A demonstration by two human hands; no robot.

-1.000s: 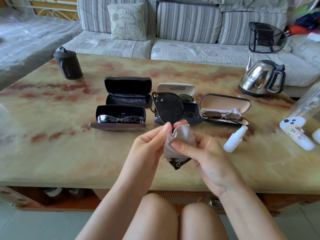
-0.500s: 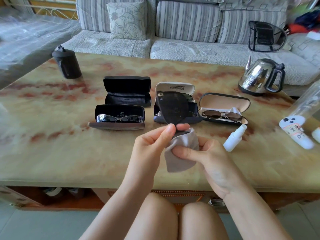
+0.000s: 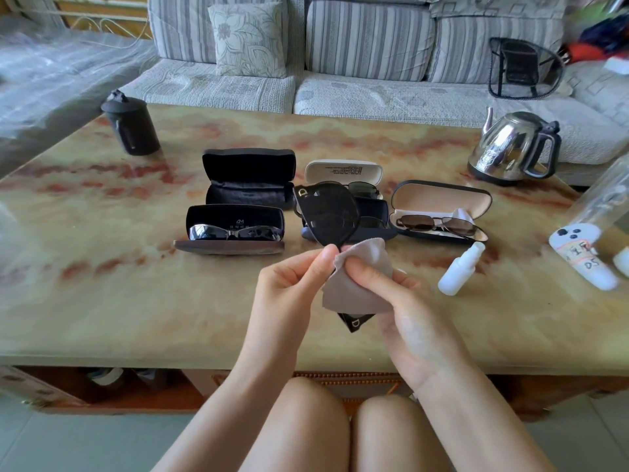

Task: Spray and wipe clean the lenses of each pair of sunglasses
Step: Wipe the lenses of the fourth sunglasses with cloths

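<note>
A dark lidded canister (image 3: 131, 126) stands at the far left of a marbled table (image 3: 102, 301), with a striped sofa (image 3: 367, 46) behind it. Nearer the middle, an empty black case (image 3: 250, 177) lies open behind a second open case (image 3: 235, 229) in which a pair of wraparound sunglasses (image 3: 235, 232) rests. At the table's near edge, a seated person holds black sunglasses (image 3: 328, 212) upright above the tabletop: the left hand (image 3: 292, 284) pinches the frame near its middle between thumb and fingertips, while the right hand (image 3: 405, 311) presses a grey cloth (image 3: 360, 281) around the lower lens, thumb on the fabric and fingers curled behind it. The upper lens stands bare above the hands, and a corner of the frame pokes out below the cloth. Behind the held pair, a white case (image 3: 343, 170) and a dark blue case (image 3: 377, 216) sit open, each with glasses partly hidden. To the right, brown-lensed sunglasses (image 3: 435, 223) lie in a beige-lined case (image 3: 442, 199), a small white spray bottle (image 3: 461, 269) lies on its side just in front, and a steel kettle (image 3: 514, 148) stands at the far right
</note>
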